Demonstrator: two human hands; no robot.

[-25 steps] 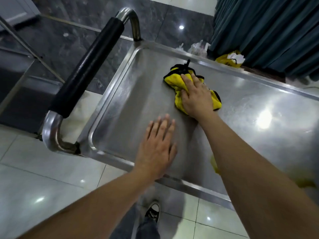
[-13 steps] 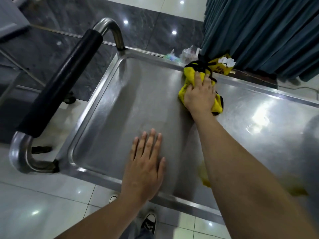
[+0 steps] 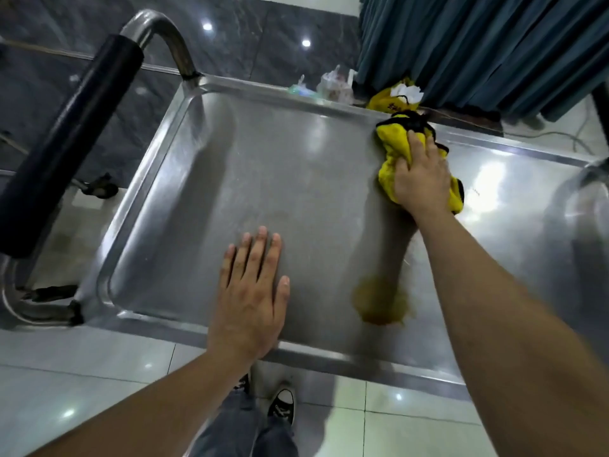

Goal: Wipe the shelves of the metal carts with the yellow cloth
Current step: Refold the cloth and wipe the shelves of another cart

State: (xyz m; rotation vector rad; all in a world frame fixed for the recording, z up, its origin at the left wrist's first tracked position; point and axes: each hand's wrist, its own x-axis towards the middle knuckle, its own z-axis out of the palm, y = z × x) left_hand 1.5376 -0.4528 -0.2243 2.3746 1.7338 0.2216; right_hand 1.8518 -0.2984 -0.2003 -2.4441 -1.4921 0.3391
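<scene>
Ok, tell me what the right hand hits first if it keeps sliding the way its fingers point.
Probably the shelf's raised far rim: the right hand, pressing the yellow cloth, points straight at it, with only bunched cloth between.

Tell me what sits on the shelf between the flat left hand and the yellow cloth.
Nothing: the head view shows only bare steel shelf between the left hand and the yellow cloth under the right hand.
</scene>
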